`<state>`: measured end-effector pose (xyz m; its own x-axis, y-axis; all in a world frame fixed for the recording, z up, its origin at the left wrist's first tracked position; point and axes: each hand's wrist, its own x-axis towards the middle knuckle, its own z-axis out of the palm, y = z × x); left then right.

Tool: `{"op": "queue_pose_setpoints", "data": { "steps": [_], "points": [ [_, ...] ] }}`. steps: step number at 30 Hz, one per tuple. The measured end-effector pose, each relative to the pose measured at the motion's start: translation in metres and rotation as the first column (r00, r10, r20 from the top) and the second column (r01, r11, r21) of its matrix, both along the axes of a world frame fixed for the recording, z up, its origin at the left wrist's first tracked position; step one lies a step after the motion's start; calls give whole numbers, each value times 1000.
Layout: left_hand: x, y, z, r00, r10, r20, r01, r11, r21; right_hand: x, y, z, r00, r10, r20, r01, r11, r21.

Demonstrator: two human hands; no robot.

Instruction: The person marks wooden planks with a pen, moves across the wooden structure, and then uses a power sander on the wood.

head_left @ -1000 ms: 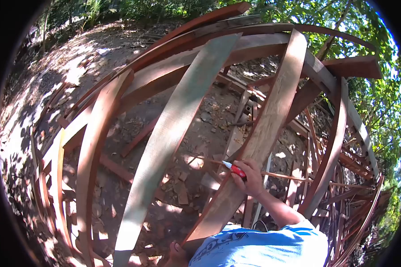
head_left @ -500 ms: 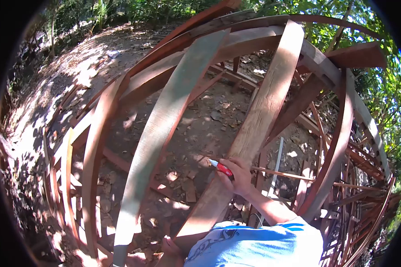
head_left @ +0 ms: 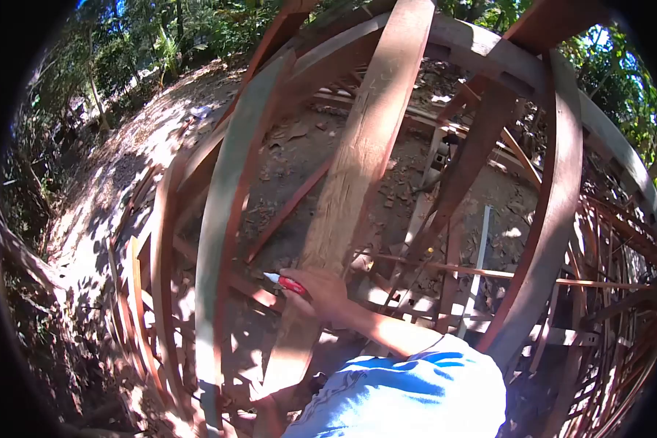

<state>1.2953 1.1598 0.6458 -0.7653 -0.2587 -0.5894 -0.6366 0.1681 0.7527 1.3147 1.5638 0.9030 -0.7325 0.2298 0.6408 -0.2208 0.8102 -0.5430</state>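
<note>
My right hand (head_left: 320, 292) is closed around a red marker (head_left: 293, 284) whose white tip points left. It rests on a broad brown wooden beam (head_left: 354, 168) that runs from the top of the view down to the bottom. Low in the view, beside the lower end of this beam, my left hand (head_left: 269, 410) shows in part; it is dim and its fingers cannot be made out. A greyish-green beam (head_left: 223, 197) stands to the left of the marker.
Curved beams (head_left: 558, 182) rise on the right, with a thin strip (head_left: 489, 273) crossing toward them. Thin wooden pieces (head_left: 613, 365) lie piled at the lower right. Leaf-covered ground (head_left: 292, 212) shows between the beams. Trees (head_left: 153, 44) stand behind.
The view has shifted, so the beams appear farther left. My right hand, still holding the marker, appears farther left and stays on the broad beam.
</note>
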Motion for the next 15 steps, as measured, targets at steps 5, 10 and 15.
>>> {"op": "queue_pose_setpoints", "data": {
  "steps": [5,10,15],
  "points": [
    [11,13,19,997,11,-71,-15,999,-52,6,10,7,984,129,-126,-151,971,-184],
    [19,28,30,995,26,-93,-33,996,-82,9,12,5,973,180,-145,-212,946,-245],
    [26,41,36,993,51,-108,-61,994,-89,9,15,2,972,224,-72,-235,941,-243]
  ]
}}
